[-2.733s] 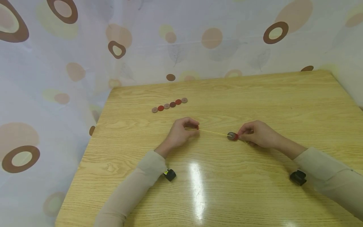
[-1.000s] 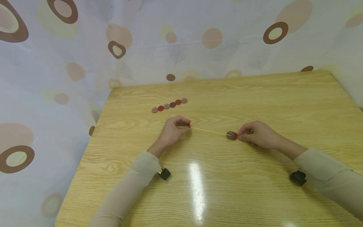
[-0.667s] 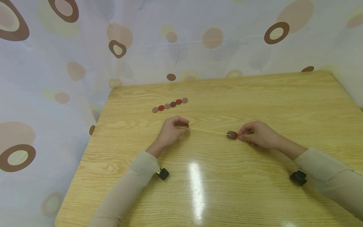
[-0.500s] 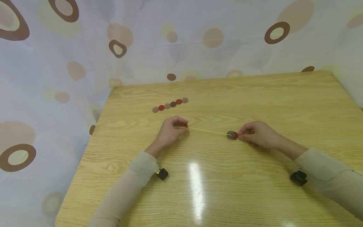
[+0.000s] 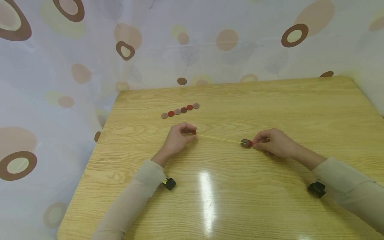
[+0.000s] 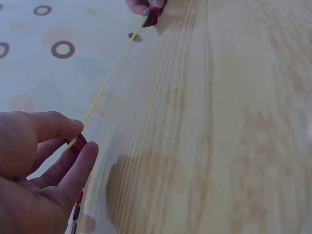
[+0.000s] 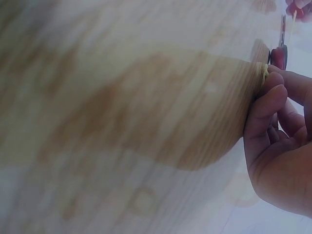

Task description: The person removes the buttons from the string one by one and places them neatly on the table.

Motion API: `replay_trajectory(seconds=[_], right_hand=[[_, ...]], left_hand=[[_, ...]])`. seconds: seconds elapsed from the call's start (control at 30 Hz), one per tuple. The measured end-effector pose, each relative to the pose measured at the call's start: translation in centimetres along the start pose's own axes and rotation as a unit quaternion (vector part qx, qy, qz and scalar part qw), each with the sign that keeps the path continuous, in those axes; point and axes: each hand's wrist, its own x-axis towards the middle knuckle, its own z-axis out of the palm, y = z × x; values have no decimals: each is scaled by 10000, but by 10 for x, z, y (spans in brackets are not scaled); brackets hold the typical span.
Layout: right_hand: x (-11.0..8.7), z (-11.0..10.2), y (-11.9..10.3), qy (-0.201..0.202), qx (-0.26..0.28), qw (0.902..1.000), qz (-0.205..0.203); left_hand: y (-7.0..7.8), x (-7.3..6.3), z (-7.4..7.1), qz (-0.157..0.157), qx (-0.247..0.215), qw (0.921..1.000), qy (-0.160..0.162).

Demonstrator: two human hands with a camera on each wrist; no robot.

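A yellow string (image 5: 220,138) runs taut between my two hands just above the table. My left hand (image 5: 177,139) pinches a red button (image 6: 81,142) between thumb and fingers, with the string passing through it. At the string's other end, a grey-brown button (image 5: 244,143) and a red button (image 5: 250,143) sit against each other, threaded on the string. My right hand (image 5: 277,144) pinches the string right beside them; a short yellow tail (image 5: 261,151) hangs below its fingers. In the right wrist view, the knotted-looking string (image 7: 265,72) shows at the fingertips.
Several grey-pink, red and brown buttons (image 5: 184,110) lie in a slanting, touching row beyond my left hand. The wooden table (image 5: 255,200) ends at a patterned curtain (image 5: 204,50) at the back and left. Black wrist cameras (image 5: 169,183) hang beneath both forearms.
My left hand has moved left with its red button, so the stretch of string between it and the grey-brown button is longer. The right hand has stayed nearly still.
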Motion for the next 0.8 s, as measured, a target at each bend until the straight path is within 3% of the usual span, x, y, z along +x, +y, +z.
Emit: replay_trajectory(seconds=[0.4,0.8], right_hand=[[0,0,0,55,1,10000,70],[-1,2,1,65,14,9999,110]], left_hand=[[-3,-1,-6,64,49,9999,147],[-6,-3,-11,-91,24,9998,159]])
